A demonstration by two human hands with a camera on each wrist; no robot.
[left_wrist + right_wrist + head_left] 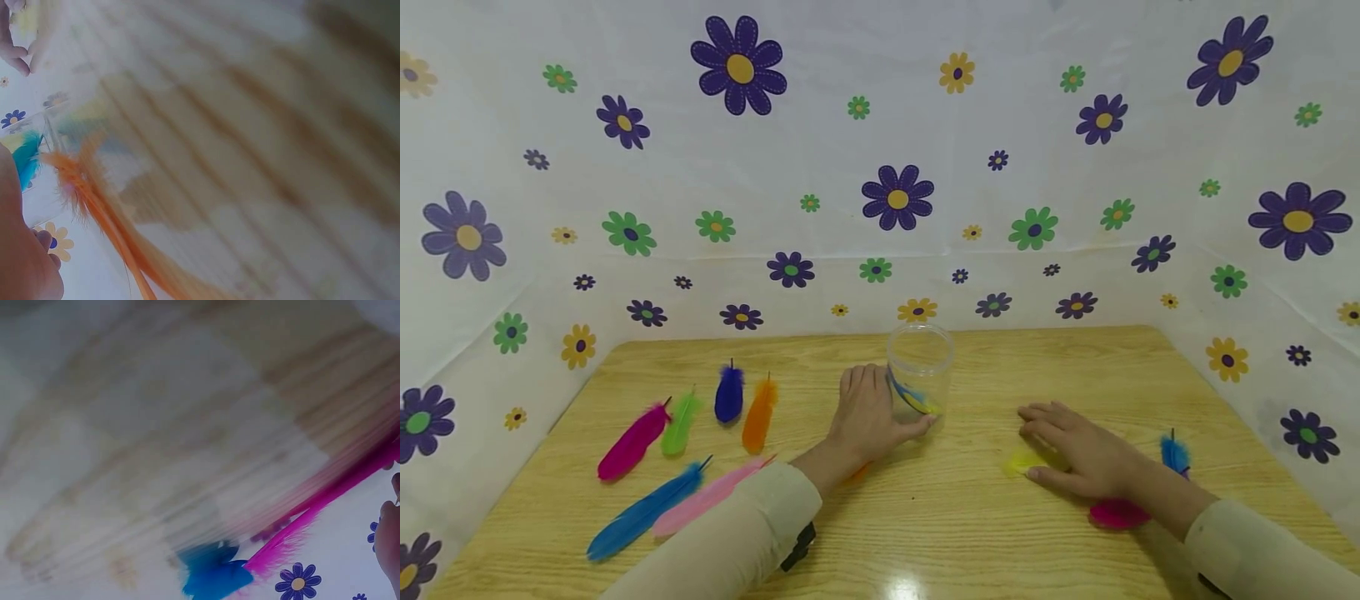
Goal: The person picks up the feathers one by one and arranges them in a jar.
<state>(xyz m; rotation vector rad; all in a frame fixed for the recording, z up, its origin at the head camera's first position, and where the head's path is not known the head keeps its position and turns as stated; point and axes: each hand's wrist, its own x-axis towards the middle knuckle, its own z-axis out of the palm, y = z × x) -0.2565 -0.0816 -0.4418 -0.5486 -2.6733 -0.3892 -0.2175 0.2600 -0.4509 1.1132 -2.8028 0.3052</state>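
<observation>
A clear plastic jar point(921, 346) stands near the middle of the table, with blue and yellow feathers point(917, 398) inside. My left hand point(867, 417) holds its left side, thumb across the lower front. Below that hand an orange feather point(100, 200) lies on the table, mostly hidden in the head view. To the right, my right hand point(1078, 446) reaches low over a yellow feather point(1024, 463), fingers extended and thumb at the feather's edge; whether it pinches is unclear. A magenta feather point(1118, 513) and a blue feather point(1176, 454) lie partly under the right forearm.
On the left lie magenta point(632, 443), lime green point(680, 423), dark blue point(728, 393), orange point(760, 414), blue point(646, 510) and pink point(707, 497) feathers. A flower-printed white cloth point(820, 150) surrounds the back and sides of the wooden table point(962, 533).
</observation>
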